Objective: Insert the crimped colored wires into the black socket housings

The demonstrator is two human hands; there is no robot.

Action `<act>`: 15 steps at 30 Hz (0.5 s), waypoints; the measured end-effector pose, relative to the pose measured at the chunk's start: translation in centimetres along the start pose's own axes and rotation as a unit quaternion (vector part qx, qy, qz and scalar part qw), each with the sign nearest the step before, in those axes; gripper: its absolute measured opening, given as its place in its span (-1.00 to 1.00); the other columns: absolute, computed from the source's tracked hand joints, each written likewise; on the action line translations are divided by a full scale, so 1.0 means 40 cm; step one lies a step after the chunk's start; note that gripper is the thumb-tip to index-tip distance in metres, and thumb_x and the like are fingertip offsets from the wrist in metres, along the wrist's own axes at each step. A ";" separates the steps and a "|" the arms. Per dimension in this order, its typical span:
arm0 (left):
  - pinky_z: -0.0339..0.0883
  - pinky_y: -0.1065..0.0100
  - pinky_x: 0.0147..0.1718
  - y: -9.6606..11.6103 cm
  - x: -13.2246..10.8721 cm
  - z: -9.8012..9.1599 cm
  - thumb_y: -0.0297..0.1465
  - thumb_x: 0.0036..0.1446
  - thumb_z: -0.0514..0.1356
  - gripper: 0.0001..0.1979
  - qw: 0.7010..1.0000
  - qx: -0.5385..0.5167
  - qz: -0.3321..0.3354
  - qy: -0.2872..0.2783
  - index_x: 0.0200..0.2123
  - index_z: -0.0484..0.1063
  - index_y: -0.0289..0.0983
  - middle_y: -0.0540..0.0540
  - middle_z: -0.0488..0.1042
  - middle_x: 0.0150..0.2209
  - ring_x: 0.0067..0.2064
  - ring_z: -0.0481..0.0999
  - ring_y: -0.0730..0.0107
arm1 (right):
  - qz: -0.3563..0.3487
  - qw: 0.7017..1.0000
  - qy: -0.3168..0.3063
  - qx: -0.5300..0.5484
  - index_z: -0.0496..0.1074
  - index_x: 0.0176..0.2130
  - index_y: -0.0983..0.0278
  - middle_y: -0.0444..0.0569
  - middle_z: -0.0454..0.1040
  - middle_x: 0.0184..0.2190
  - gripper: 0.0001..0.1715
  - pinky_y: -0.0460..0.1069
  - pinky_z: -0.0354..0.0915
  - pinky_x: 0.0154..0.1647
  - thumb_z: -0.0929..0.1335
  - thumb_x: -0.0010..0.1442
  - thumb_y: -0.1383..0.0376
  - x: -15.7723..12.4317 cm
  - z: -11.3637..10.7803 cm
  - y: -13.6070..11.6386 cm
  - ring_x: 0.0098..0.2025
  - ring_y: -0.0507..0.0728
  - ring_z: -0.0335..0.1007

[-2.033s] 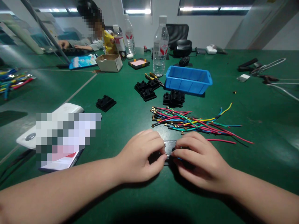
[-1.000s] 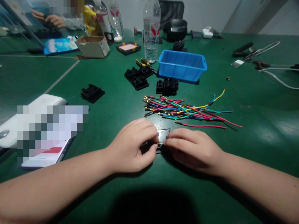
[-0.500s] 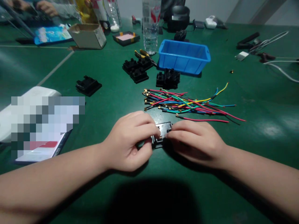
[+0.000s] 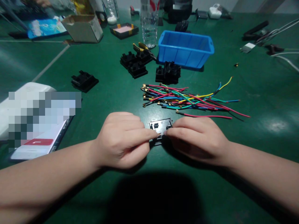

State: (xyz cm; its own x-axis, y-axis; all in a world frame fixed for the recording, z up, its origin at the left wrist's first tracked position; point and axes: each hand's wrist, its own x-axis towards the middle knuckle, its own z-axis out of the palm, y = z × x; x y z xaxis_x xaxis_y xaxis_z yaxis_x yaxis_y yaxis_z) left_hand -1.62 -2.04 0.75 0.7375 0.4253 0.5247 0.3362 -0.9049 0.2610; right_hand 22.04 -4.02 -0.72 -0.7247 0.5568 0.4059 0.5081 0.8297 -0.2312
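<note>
A black plastic housing (image 4: 161,125) lies on the green table between my hands, its open inner side facing up. My left hand (image 4: 125,140) is closed at its left edge; the index finger stretches in and presses near a small brass-coloured piece (image 4: 159,134) inside. The right edge of the housing is gripped by my right hand (image 4: 198,138), whose fingers are pinched together and partly hide it. Just beyond lies a bunch of coloured wires (image 4: 187,99) with brass terminals at their left ends. One red wire (image 4: 205,116) lies apart, nearest my right hand.
More black housings (image 4: 135,63) lie ahead, beside yellow-handled pliers (image 4: 141,47) and a blue bin (image 4: 184,49). A single housing (image 4: 84,81) sits left, near a phone (image 4: 46,133). A water bottle (image 4: 149,31) and cardboard box (image 4: 83,29) stand farther back.
My left hand has shifted slightly left, with its index finger straighter, uncovering more of the housing. My right hand keeps its grip. The view has tilted down a little.
</note>
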 end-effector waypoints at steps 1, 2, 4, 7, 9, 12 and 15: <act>0.05 0.33 -0.59 0.000 0.000 0.000 -0.54 0.07 0.07 -0.78 1.000 0.002 -0.002 -0.002 -0.33 0.51 -0.23 0.01 0.39 -0.67 -0.63 0.32 0.43 | 0.000 1.000 0.001 -0.002 0.43 -0.15 0.22 -0.03 0.51 -0.32 -0.81 -0.02 0.20 -0.45 0.24 0.33 0.34 0.000 0.000 0.000 -0.39 0.05 0.36; 0.05 0.33 -0.59 -0.001 0.000 0.001 -0.53 0.07 0.07 -0.77 1.000 0.004 -0.005 -0.004 -0.33 0.51 -0.21 0.02 0.39 -0.68 -0.63 0.31 0.44 | -0.001 1.000 0.003 -0.004 0.43 -0.15 0.21 -0.04 0.51 -0.32 -0.81 -0.03 0.21 -0.45 0.23 0.34 0.34 0.000 0.000 -0.001 -0.39 0.05 0.36; 0.05 0.33 -0.59 -0.001 0.002 0.001 -0.53 0.07 0.06 -0.76 1.000 0.003 -0.008 -0.008 -0.34 0.52 -0.21 0.02 0.39 -0.68 -0.63 0.31 0.44 | -0.001 1.000 0.006 -0.006 0.43 -0.16 0.20 -0.04 0.51 -0.33 -0.80 -0.03 0.22 -0.45 0.23 0.34 0.34 0.000 0.000 -0.001 -0.40 0.05 0.36; 0.06 0.33 -0.59 -0.002 0.004 0.000 -0.54 0.07 0.06 -0.75 1.000 -0.002 -0.004 -0.013 -0.34 0.52 -0.21 0.01 0.39 -0.67 -0.63 0.32 0.43 | -0.001 1.000 0.003 -0.004 0.43 -0.16 0.21 -0.04 0.51 -0.33 -0.80 -0.03 0.24 -0.45 0.22 0.34 0.34 0.000 0.001 -0.001 -0.40 0.05 0.35; 0.05 0.33 -0.59 -0.003 0.005 -0.001 -0.54 0.07 0.06 -0.75 1.000 -0.005 -0.007 -0.017 -0.34 0.53 -0.21 0.01 0.40 -0.67 -0.63 0.31 0.42 | -0.002 1.000 0.001 -0.005 0.43 -0.17 0.21 -0.04 0.51 -0.34 -0.79 -0.03 0.24 -0.45 0.22 0.34 0.34 0.000 0.001 0.000 -0.41 0.05 0.35; 0.04 0.31 -0.59 -0.003 0.004 -0.002 -0.55 0.06 0.07 -0.75 1.000 -0.011 -0.010 -0.022 -0.34 0.54 -0.24 0.00 0.39 -0.68 -0.63 0.30 0.41 | -0.010 1.000 0.001 -0.013 0.44 -0.17 0.22 -0.04 0.51 -0.35 -0.74 -0.04 0.23 -0.46 0.19 0.36 0.35 0.001 -0.002 0.000 -0.42 0.04 0.34; 0.01 0.29 -0.58 -0.004 0.004 -0.003 -0.56 0.06 0.07 -0.76 1.000 -0.011 -0.007 -0.022 -0.35 0.54 -0.26 -0.01 0.38 -0.68 -0.63 0.30 0.40 | -0.023 0.999 0.003 -0.029 0.45 -0.18 0.25 -0.03 0.51 -0.36 -0.70 -0.04 0.22 -0.47 0.16 0.38 0.37 0.003 -0.006 -0.003 -0.43 0.05 0.35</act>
State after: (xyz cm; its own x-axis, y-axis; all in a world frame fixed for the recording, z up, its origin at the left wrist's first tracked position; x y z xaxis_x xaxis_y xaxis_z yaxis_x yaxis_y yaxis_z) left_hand -1.62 -1.82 0.91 0.7577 0.4362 0.4854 0.3333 -0.8981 0.2868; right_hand 22.02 -4.07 -0.45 -0.7453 0.5179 0.4198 0.5005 0.8506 -0.1608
